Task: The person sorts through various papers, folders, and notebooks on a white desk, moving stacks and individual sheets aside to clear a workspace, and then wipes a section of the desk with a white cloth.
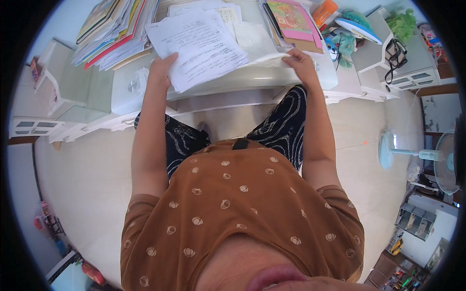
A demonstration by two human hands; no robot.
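My left hand (162, 69) grips the left edge of several printed sheets of paper (200, 49), thumb on top and fingers hidden beneath. The sheets reach past the desk's front edge and bear dense writing. To the right, my right hand (302, 65) pinches the corner of a pale paper sheet (268, 60), which is seen nearly edge-on and runs left towards the printed sheets. Whether it joins them cannot be seen. Beyond it, gridded paper (252, 38) lies on the white desk (233, 80).
A tall pile of books and papers (120, 36) stands at the desk's left. Notebooks with a pink cover (296, 22) lie at the right, near an orange object (325, 12), a desk lamp (358, 31) and a plush toy (344, 45). A standing fan (431, 155) is farther right.
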